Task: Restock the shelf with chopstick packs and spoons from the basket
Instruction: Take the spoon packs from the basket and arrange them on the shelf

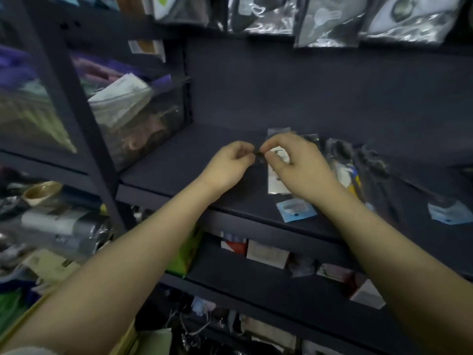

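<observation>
Over the dark shelf point(179, 160) both forearms reach forward — left hand point(229, 165) and right hand point(297, 167) meet fingertip to fingertip, pinching one small dark item point(258, 154), too blurred to identify.

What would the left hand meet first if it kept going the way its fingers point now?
The left hand points rightward, at the right hand. A small dark item is pinched between them, so it likely meets that, then the right fingertips; depth is unclear.
</observation>
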{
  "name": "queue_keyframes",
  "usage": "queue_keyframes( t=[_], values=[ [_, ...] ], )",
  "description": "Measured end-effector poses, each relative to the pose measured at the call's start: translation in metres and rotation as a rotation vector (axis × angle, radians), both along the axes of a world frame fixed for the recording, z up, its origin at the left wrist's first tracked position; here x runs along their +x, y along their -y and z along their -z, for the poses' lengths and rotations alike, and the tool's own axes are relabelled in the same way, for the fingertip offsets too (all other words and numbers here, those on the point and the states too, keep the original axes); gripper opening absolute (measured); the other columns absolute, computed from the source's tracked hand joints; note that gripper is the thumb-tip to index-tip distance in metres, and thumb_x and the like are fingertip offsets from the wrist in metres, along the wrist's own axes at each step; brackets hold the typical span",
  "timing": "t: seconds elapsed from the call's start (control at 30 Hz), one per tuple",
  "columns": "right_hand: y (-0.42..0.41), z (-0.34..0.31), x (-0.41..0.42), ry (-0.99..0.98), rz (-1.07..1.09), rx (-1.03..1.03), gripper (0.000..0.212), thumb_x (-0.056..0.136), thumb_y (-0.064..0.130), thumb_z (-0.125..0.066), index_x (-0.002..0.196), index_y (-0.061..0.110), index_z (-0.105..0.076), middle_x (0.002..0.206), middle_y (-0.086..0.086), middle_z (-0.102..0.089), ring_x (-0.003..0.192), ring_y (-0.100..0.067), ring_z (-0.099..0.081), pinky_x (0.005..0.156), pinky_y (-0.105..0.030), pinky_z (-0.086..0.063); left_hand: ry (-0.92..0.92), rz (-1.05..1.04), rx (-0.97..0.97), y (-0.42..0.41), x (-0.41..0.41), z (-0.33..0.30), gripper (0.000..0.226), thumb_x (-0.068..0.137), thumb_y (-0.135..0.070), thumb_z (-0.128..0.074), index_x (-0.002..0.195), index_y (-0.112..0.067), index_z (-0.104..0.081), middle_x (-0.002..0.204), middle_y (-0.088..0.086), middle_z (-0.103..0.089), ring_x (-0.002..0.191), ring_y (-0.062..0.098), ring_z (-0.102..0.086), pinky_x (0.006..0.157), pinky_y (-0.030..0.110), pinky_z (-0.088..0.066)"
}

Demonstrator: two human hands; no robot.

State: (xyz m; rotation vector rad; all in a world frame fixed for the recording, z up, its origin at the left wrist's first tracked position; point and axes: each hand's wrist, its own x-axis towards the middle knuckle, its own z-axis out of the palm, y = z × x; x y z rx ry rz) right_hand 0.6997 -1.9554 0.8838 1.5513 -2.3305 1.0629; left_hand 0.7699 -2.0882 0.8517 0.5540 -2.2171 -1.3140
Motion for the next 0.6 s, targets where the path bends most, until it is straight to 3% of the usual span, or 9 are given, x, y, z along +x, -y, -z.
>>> queue_keyframes(
  t=[0.1, 0.2, 0.3, 0.43, 0.5, 0.6],
  values=[
    [0.026, 0.011, 0.042, -0.094, -0.119, 0.002, 0.018, 0.088, 0.015, -0.051, 0.099, 0.012, -0.065, 0.103, -0.004, -0.066, 0.1, -0.022, -0.057, 0.079, -0.015, -0.031, -0.102, -0.096, -0.377, 0.016, 0.08, 0.013, 0.025, 0.09, -0.017, -0.052, 0.114, -0.014, -0.058, 0.095, -0.007, -0.064, 0.09, 0.003, -0.058, 0.079, 0.013, -0.042],
    [0.056, 0.03, 0.1, -0.106, -0.248, 0.01, 0.022, 0.087, 0.019, -0.047, 0.098, 0.013, -0.065, 0.099, -0.002, -0.066, 0.097, -0.021, -0.058, 0.081, -0.021, -0.036, -0.052, -0.098, -0.528, 0.038, 0.173, 0.038, 0.029, 0.088, -0.023, -0.046, 0.112, -0.011, -0.059, 0.087, -0.008, -0.063, 0.079, -0.003, -0.054, 0.069, 0.003, -0.038],
    [0.097, 0.069, 0.164, -0.027, -0.403, 0.074, 0.023, 0.09, 0.021, -0.045, 0.098, 0.012, -0.064, 0.096, -0.003, -0.067, 0.091, -0.018, -0.059, 0.077, -0.029, -0.045, 0.196, -0.136, -0.491, 0.074, 0.26, 0.087, 0.038, 0.086, -0.034, -0.042, 0.115, -0.014, -0.056, 0.095, -0.005, -0.063, 0.079, 0.001, -0.056, 0.064, 0.009, -0.04],
    [0.173, 0.163, 0.244, 0.111, -0.502, 0.354, 0.023, 0.094, 0.022, -0.043, 0.104, 0.01, -0.061, 0.1, -0.008, -0.066, 0.086, -0.02, -0.059, 0.073, -0.033, -0.047, 0.511, -0.204, -0.408, 0.132, 0.362, 0.167, 0.034, 0.089, -0.029, -0.044, 0.117, -0.012, -0.054, 0.104, 0.006, -0.062, 0.09, 0.025, -0.061, 0.073, 0.032, -0.048],
    [0.204, 0.219, 0.278, 0.168, -0.482, 0.606, 0.028, 0.096, 0.025, -0.042, 0.118, 0.012, -0.053, 0.113, -0.01, -0.062, 0.1, -0.026, -0.058, 0.081, -0.04, -0.05, 0.667, -0.209, -0.377, 0.157, 0.407, 0.206, 0.039, 0.089, -0.031, -0.037, 0.12, -0.012, -0.052, 0.111, 0.011, -0.061, 0.095, 0.031, -0.06, 0.078, 0.04, -0.05],
    [0.236, 0.298, 0.315, 0.267, -0.404, 0.826, 0.048, 0.096, 0.03, -0.043, 0.138, 0.011, -0.032, 0.134, -0.011, -0.048, 0.123, -0.027, -0.046, 0.096, -0.041, -0.045, 0.786, -0.119, -0.351, 0.185, 0.452, 0.258, 0.037, 0.079, -0.026, -0.038, 0.101, -0.007, -0.06, 0.095, 0.018, -0.064, 0.081, 0.037, -0.063, 0.066, 0.041, -0.054]
  ],
)
